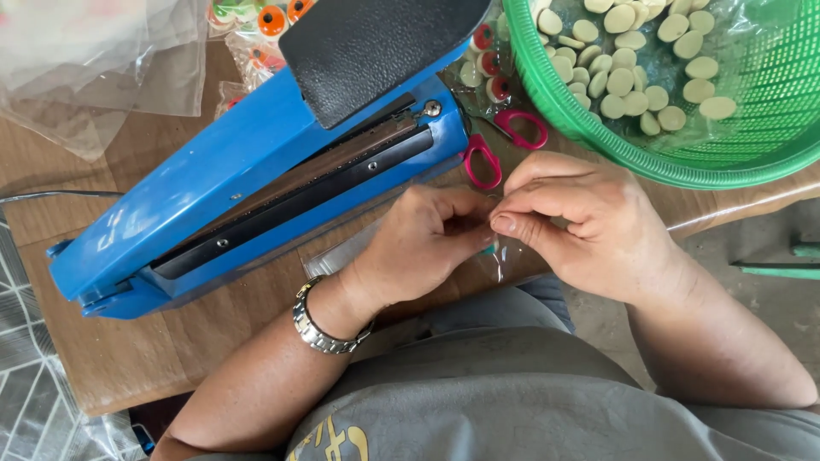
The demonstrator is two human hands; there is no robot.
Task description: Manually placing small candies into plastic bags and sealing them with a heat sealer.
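Observation:
My left hand and my right hand meet at the wooden table's front edge, fingers pinched together on a small clear plastic bag. The bag lies flat on the table and runs from my fingertips toward the blue heat sealer. A metal watch sits on my left wrist. What is inside the bag is hidden by my fingers. The sealer's arm is raised, its black handle pointing up and away, and its sealing strip is exposed.
Pink-handled scissors lie just beyond my hands. A green plastic basket at the top right holds several pale round pieces in clear film. Filled small bags and loose clear bags lie at the top left.

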